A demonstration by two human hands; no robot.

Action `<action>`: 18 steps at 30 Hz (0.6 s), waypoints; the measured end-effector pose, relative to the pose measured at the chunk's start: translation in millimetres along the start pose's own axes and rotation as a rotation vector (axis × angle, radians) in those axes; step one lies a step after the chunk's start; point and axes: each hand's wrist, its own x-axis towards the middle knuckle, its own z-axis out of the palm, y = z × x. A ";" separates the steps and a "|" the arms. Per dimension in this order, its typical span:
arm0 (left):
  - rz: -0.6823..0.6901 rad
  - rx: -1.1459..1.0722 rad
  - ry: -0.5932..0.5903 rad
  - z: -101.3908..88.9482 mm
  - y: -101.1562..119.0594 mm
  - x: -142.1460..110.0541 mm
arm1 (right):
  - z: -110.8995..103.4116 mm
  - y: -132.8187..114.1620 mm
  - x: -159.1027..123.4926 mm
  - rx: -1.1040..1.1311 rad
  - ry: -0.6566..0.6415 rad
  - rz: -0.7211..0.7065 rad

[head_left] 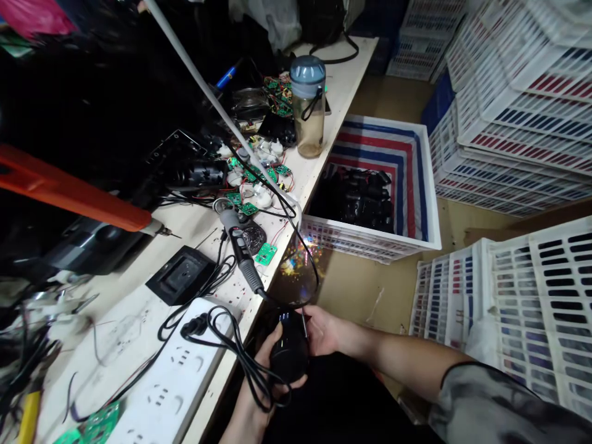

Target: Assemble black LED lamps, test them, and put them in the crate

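Below the bench edge, my left hand (267, 354) is closed around a black rounded device (289, 348), thumb on its near side and fingers beneath it. A looped black cable (243, 351) hangs over that hand. From the right, my right hand (321, 333) is closed against the device's other side; its fingertips are partly hidden behind the device. A thin pale metal strip (304, 323) shows between the device and my right palm. Just beyond the device, coloured light spots (300, 259) glitter below the bench edge.
A white power strip (161, 394) lies along the bench, with a soldering iron (240, 253), green circuit boards (266, 253) and a bottle (309, 111) farther back. An orange electric screwdriver (92, 197) hangs at left. A lined crate (370, 243) holds black parts; white crates (522, 129) stand right.
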 end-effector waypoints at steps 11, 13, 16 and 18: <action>-0.052 0.009 -0.012 12.1 5.7 -1.3 | 2.5 3.6 7.9 0.126 0.122 0.014; -0.048 0.016 -0.008 12.7 5.5 -0.8 | 1.3 3.6 8.9 0.129 0.120 0.005; -0.025 0.036 0.030 12.6 4.7 -0.5 | -0.6 3.9 11.4 0.130 0.100 -0.012; -0.021 0.048 0.061 12.8 4.3 -1.0 | -1.4 4.5 12.5 0.137 0.068 -0.064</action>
